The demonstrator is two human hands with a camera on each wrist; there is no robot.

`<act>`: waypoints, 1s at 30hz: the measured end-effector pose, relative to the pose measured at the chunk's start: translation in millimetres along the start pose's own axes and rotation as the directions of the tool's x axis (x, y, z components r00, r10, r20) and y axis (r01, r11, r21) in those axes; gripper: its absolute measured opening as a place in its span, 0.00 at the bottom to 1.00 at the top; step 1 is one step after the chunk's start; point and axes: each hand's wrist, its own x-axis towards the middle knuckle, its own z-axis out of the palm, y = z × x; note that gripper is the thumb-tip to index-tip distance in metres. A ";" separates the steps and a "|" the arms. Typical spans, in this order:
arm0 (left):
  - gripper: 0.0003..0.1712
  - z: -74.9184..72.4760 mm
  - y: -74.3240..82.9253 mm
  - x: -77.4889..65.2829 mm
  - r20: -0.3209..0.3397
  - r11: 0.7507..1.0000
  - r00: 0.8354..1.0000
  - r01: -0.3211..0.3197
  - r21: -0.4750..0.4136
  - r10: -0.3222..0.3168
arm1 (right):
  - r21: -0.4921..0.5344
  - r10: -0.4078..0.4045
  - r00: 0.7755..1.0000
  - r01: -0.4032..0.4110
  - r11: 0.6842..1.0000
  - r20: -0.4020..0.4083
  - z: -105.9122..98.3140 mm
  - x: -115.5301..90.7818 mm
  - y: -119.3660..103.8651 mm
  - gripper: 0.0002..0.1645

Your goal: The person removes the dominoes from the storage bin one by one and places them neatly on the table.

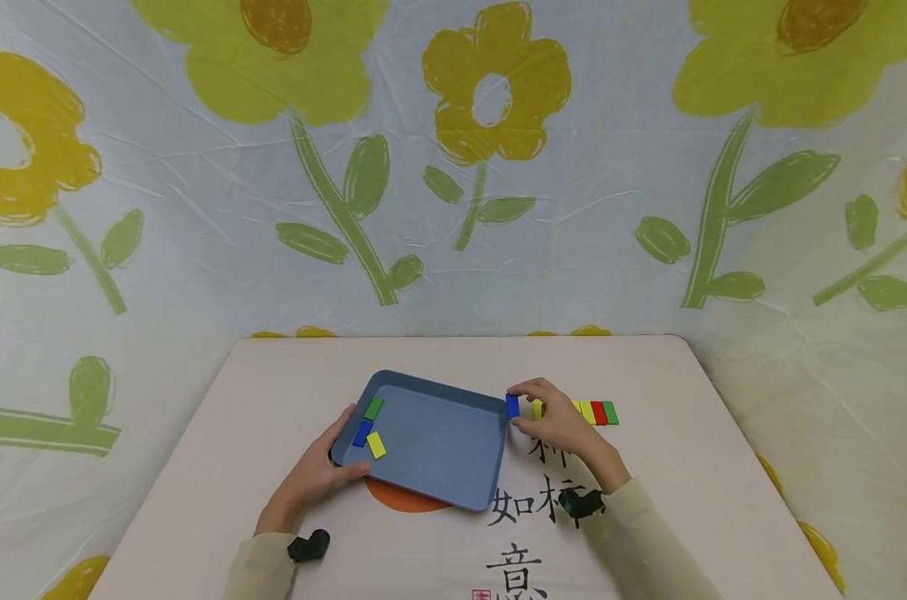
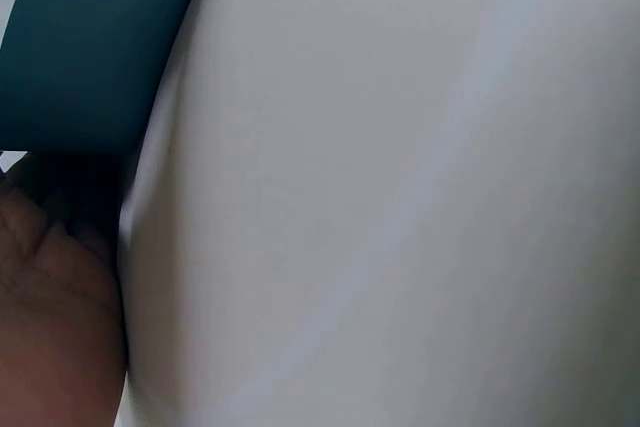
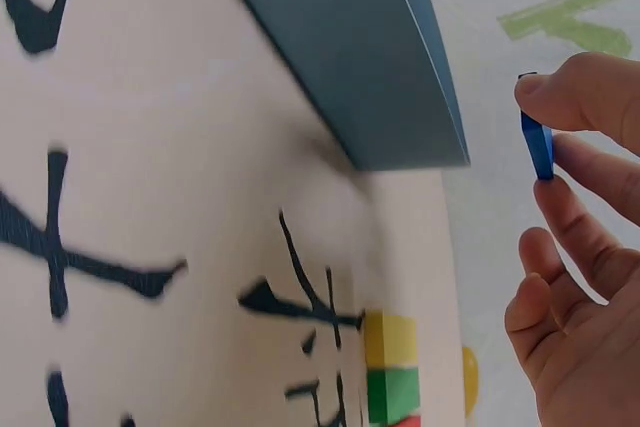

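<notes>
A blue-grey rectangular tray [image 1: 438,437] sits slanted on the table, its left end gripped by my left hand [image 1: 311,479] with the thumb on the near rim. Inside it, at the left, lie a green block [image 1: 374,408], a blue block [image 1: 362,433] and a yellow block [image 1: 376,445]. My right hand [image 1: 562,425] pinches another blue block [image 1: 512,406] between thumb and fingertips, right at the tray's right rim. In the right wrist view this blue block [image 3: 538,142] is seen edge-on. The left wrist view catches the tray's outer wall [image 2: 90,47] and part of my left hand [image 2: 55,317].
Right of the tray runs a row of coloured blocks [image 1: 599,413], partly behind my right hand. Black brush characters [image 1: 515,571] and an orange disc [image 1: 404,496] mark the tabletop [image 1: 198,500]. A flower-patterned cloth [image 1: 573,275] hangs behind the table and at both sides.
</notes>
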 end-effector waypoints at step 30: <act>0.63 -0.6 3.9 -3.4 -0.003 1.000 1.000 0.007 -0.008 -0.007 | -0.163 0.131 0.985 -0.149 0.975 -0.116 -76.4 -52.5 63.1 0.27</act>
